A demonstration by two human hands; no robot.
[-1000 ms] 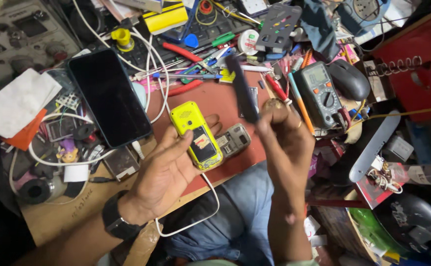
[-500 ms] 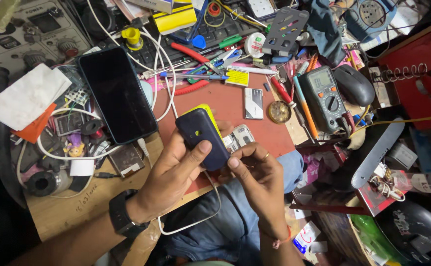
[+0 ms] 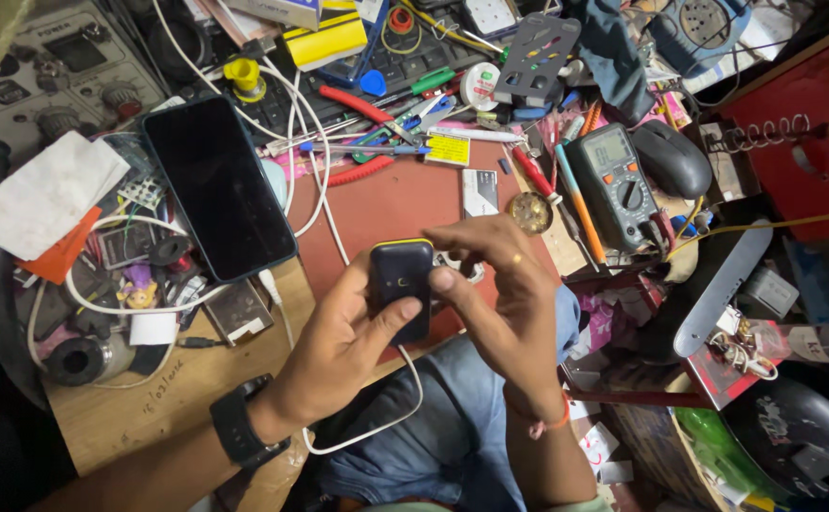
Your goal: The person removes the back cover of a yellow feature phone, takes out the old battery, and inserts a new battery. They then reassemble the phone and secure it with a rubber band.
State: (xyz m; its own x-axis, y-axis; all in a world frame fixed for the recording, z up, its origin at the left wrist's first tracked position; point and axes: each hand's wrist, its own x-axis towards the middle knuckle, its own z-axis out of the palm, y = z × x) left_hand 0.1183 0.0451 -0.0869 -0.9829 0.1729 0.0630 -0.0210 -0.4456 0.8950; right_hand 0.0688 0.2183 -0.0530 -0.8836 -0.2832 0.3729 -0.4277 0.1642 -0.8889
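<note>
Left hand (image 3: 339,356) cradles small dark yellow-rimmed phone (image 3: 400,284), back up; right hand (image 3: 500,284) fingertips pinch its edge, steadying over red mat (image 3: 386,204).

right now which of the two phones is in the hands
The small dark phone with yellow trim, gripped by both hands; the large black smartphone lies untouched on the bench.

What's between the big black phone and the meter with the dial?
In the head view, a red mat lies between the phone and meter, with a white cable and round brass piece.
</note>
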